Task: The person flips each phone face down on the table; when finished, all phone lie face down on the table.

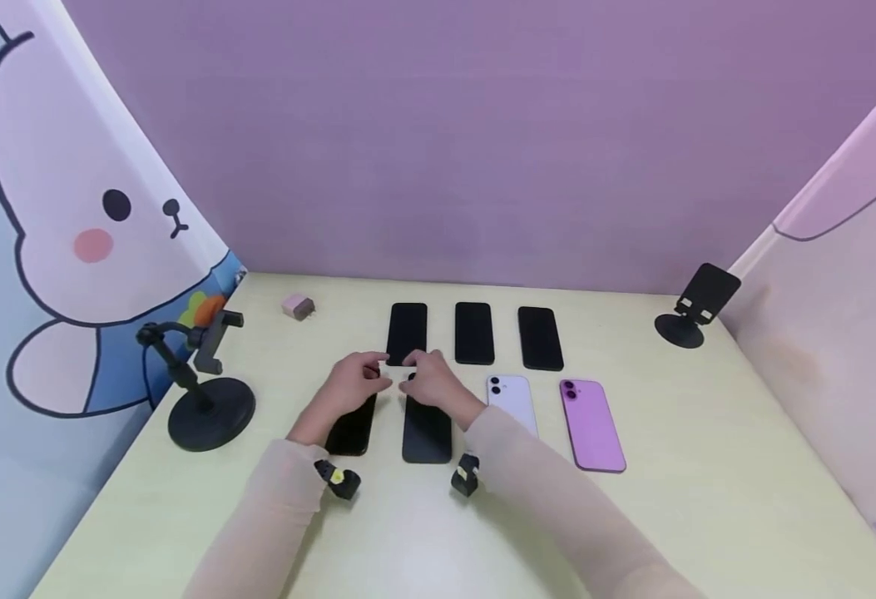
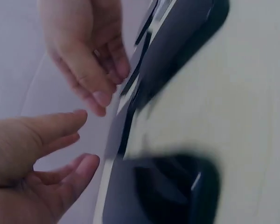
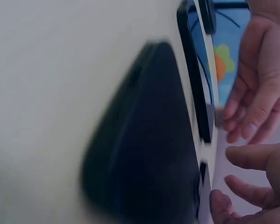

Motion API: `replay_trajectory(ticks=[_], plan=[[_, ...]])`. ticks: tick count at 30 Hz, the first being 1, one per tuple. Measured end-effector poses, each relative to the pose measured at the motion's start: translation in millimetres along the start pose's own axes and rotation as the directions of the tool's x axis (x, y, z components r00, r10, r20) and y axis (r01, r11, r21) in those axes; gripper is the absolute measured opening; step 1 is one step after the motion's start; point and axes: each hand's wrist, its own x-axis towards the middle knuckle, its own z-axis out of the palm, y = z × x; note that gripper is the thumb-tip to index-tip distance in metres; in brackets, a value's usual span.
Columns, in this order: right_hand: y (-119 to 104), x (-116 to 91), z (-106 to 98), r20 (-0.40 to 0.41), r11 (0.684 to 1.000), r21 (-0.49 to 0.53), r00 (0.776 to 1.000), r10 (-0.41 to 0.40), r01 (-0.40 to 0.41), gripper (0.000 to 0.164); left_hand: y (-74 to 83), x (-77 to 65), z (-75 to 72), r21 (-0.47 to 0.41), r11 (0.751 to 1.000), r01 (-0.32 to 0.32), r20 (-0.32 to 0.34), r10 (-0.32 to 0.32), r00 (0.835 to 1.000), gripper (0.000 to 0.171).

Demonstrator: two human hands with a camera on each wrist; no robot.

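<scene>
Two sleeves (image 1: 265, 507) noted first, reaching in over the near edge of the table (image 1: 715, 499), with a black wrist camera (image 1: 338, 480) at the left cuff and another at the right. Feared a snag there, from a camera dipping too low and dragging a phone askew. Found four phones in the nearer row, between the left and right edges: leftmost phone (image 1: 349, 431), dark phone (image 1: 427, 437), white phone (image 1: 511, 399), pink phone (image 1: 592, 428). Saw the left hand (image 1: 348, 387) over the far end of the leftmost, the right hand (image 1: 435, 384) over that of the dark one — fingers parted from thumbs, softly bent, pinching nothing. Could not tell about any light touch. Judged the gap between fingertips narrow enough for a collision, and the white phone, partly beneath the right sleeve, open to a careless brush. Beyond, toward the far edge, counted three black phones (image 1: 474, 333), exposed to a fingertip's overreach. Placed a round-based stand (image 1: 211, 413) by the left edge, a charger (image 1: 299, 306) near the far left corner, a second stand (image 1: 710, 293) near the far right.
</scene>
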Motion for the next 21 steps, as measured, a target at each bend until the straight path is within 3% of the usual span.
replay_trajectory(ticks=[3, 8, 14, 21], plan=[[-12.1, 2.4, 10.8, 0.001, 1.0, 0.028, 1.0, -0.012, 0.012, 0.04, -12.5, -2.0, -16.8, 0.004, 1.0, -0.027, -0.026, 0.027, 0.999, 0.044], [-27.3, 7.3, 26.1, 0.023, 0.997, 0.072, 1.0, 0.003, -0.005, 0.044, -34.6, -5.4, -35.8, 0.045, 0.997, 0.062, -0.02, -0.061, 0.998, 0.043], [-31.7, 11.9, 38.0, 0.003, 0.996, 0.091, 1.0, 0.006, -0.006, 0.045, -51.1, -8.1, -35.6, 0.044, 0.991, 0.123, 0.053, -0.125, 0.991, 0.043], [-34.3, 12.9, 44.7, -0.032, 0.997, 0.078, 0.999, -0.02, 0.022, 0.047, -55.9, -8.9, -32.9, 0.034, 0.991, 0.132, 0.032, -0.133, 0.991, 0.043]])
